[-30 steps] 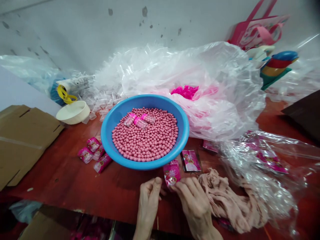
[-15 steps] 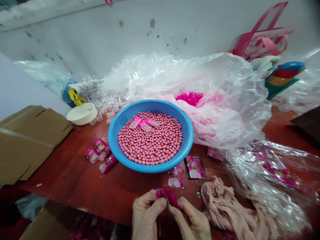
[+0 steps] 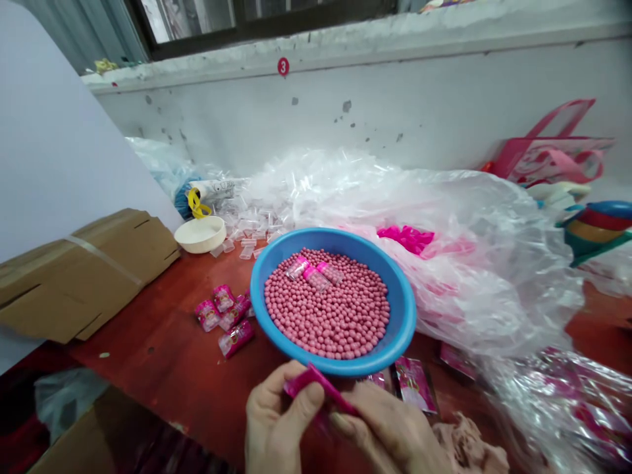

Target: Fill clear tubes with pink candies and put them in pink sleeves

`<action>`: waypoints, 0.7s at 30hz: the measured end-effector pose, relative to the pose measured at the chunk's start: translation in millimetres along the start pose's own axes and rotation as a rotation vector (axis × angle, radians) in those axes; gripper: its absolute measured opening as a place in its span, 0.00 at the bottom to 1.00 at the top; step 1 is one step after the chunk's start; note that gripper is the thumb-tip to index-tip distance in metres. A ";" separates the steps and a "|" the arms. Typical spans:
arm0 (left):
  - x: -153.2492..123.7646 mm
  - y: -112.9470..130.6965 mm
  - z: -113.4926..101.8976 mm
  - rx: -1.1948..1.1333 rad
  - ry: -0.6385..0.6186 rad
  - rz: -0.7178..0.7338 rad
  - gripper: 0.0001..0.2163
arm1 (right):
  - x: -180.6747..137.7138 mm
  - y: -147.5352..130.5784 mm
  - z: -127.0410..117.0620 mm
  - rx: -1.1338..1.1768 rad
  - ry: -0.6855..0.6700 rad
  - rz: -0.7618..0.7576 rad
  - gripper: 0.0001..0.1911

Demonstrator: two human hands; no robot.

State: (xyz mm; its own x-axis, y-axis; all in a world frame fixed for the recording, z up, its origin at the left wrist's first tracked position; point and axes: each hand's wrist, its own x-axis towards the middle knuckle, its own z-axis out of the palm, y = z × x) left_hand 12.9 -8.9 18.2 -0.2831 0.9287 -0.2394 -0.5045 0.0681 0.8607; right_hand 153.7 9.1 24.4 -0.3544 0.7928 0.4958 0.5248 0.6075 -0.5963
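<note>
My left hand [image 3: 279, 418] pinches one end of a small pink printed plastic packet [image 3: 323, 388] between thumb and fingers. The other end is in my right hand [image 3: 390, 428], whose fingers are partly blurred and bent around it. Just beyond both hands stands a blue basin [image 3: 333, 365] heaped with pink beads [image 3: 326, 316]. Small clear bottles with pink caps [image 3: 316, 278], filled with beads, lie on top of the heap. To the left of the basin several wrapped pink packs [image 3: 236, 338] rest on the table. Flat pink packets [image 3: 413, 384] lie beside my right hand.
Clear plastic tubes [image 3: 254, 227] and a white round dish [image 3: 200, 234] are behind the basin. A big clear plastic bag [image 3: 474, 217] spreads along the back right. Folded cardboard [image 3: 93, 263] stands at left, a beige cloth [image 3: 469, 447] at right. The red table [image 3: 162, 368] ends at front left.
The view has tilted up and shifted left, so the window sill shows and the basin appears further right. Both hands still hold the packet; my right hand has moved along it, more palm-down.
</note>
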 end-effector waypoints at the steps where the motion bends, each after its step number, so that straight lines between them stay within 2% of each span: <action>1: 10.3 5.0 -0.8 -0.011 0.025 0.020 0.10 | 14.2 6.0 -3.5 0.015 -0.041 0.004 0.13; 3: 37.5 18.5 -0.3 0.035 0.001 0.111 0.09 | 45.7 26.8 -6.5 -0.030 -0.107 0.100 0.13; 4: 54.5 26.1 1.6 0.107 -0.039 0.169 0.08 | 62.5 41.1 -5.2 -0.101 -0.095 0.117 0.14; 6: 94.4 39.6 8.9 0.322 -0.132 0.280 0.08 | 95.4 73.1 4.2 -0.340 -0.059 0.145 0.19; 7: 116.3 44.2 14.0 0.459 -0.177 0.311 0.09 | 110.1 88.9 12.3 -0.468 -0.086 0.179 0.22; 10: 178.5 46.3 30.2 0.637 -0.277 0.268 0.08 | 140.7 125.5 45.0 -0.542 -0.118 0.179 0.25; 13: 216.0 35.9 40.0 0.821 -0.413 0.210 0.09 | 146.7 141.9 73.1 -0.531 -0.213 0.070 0.12; 16: 219.2 24.0 39.2 0.936 -0.544 0.171 0.12 | 133.7 144.2 79.1 -0.485 -0.311 -0.062 0.14; 19: 199.6 17.1 31.6 0.953 -0.629 0.169 0.04 | 112.0 138.7 64.0 -0.437 -0.349 -0.154 0.21; 21: 182.3 15.3 25.9 0.907 -0.640 0.179 0.07 | 96.9 131.7 49.6 -0.409 -0.350 -0.194 0.23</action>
State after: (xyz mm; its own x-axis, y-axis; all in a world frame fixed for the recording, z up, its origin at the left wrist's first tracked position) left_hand -25.4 170.9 -0.7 0.3107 0.9501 -0.0290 0.3553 -0.0878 0.9306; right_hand 150.1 168.4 -37.4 -0.6724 0.6802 0.2918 0.6572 0.7300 -0.1876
